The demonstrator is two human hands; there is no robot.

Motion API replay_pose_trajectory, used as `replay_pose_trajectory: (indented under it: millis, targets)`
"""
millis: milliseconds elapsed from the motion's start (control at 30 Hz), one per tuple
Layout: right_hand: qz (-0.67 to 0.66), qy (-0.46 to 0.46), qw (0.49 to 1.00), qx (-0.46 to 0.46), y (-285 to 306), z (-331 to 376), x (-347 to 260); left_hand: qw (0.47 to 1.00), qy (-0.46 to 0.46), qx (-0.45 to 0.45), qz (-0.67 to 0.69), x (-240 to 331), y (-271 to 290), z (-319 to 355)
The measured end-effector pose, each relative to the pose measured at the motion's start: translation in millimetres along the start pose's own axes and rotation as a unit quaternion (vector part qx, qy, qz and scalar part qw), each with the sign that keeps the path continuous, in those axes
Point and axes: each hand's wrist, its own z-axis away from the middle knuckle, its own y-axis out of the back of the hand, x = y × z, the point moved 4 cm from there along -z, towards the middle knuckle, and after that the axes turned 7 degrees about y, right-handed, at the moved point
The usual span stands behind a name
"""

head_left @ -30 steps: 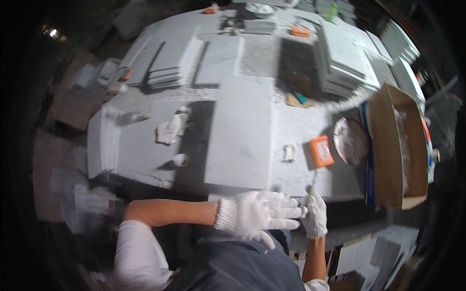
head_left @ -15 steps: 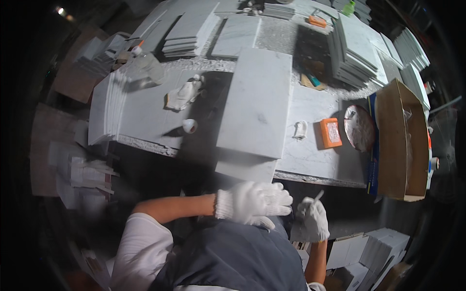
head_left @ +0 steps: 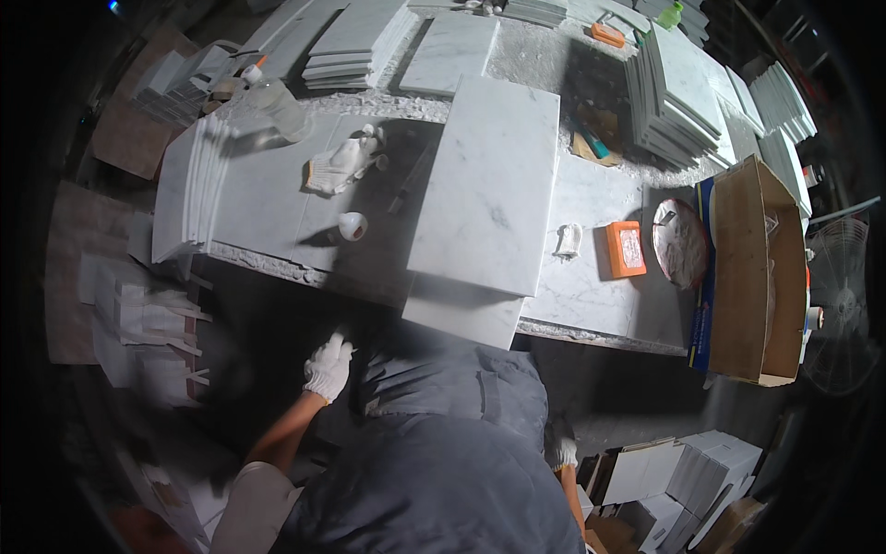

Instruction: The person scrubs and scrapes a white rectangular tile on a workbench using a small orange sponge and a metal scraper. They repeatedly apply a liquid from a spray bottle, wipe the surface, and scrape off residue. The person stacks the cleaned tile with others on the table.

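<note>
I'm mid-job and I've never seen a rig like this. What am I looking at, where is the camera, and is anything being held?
There is no machine here: a person works with two white-gloved hands. This one view comes from a head-worn fisheye camera looking down, so straight edges bend; the dark grey clothing at the bottom is the wearer's own. On the work surface, a large pale slab lies above a second slab jutting toward the wearer. Around them are a loose glove, an orange block, a round dish and, at right, a cardboard box. The left hand shows nothing held; the right hand is partly hidden, so I can't tell.
</note>
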Motion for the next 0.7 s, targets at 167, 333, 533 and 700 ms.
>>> replay_pose_trajectory:
  millis: [167,333,533,700]
  targets:
    - [0.346,0.088,0.926,-0.119,-37,-1,43,0.986,0.011,-0.102,-0.128,-27,-29,-3]
    - [0.214,0.092,0.969,-0.082,-42,-12,38,0.974,0.014,-0.102,-0.202,-34,-37,-4]
    - [-0.02,-0.039,0.997,-0.064,-55,-43,34,0.942,0.062,-0.245,-0.219,-78,-74,-42]
    - [-0.029,-0.06,0.995,-0.075,-71,-58,34,0.863,-0.013,-0.315,-0.396,-105,-104,-69]
